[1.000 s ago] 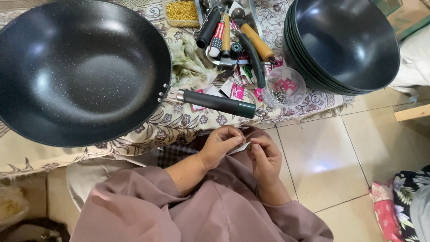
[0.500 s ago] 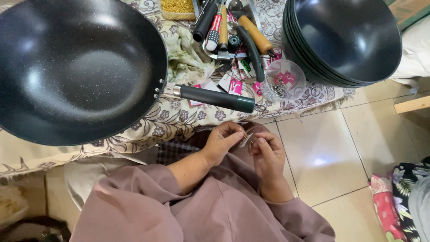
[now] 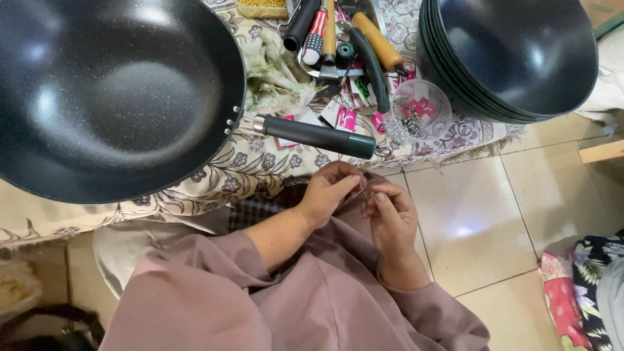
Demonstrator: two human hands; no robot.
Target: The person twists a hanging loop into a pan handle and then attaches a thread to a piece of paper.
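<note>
Both hands, left hand (image 3: pixel 328 195) and right hand (image 3: pixel 390 218), pinched 1 tiny metal part (image 3: pixel 361 192) between them, and a loose grip could drop it.

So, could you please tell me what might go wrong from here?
The small thin metal piece, pinched between the left hand and right hand over the lap, might slip and drop onto the pale tiled floor. The large black speckled wok overhangs the floral cloth's edge and could tip if nudged.
</note>
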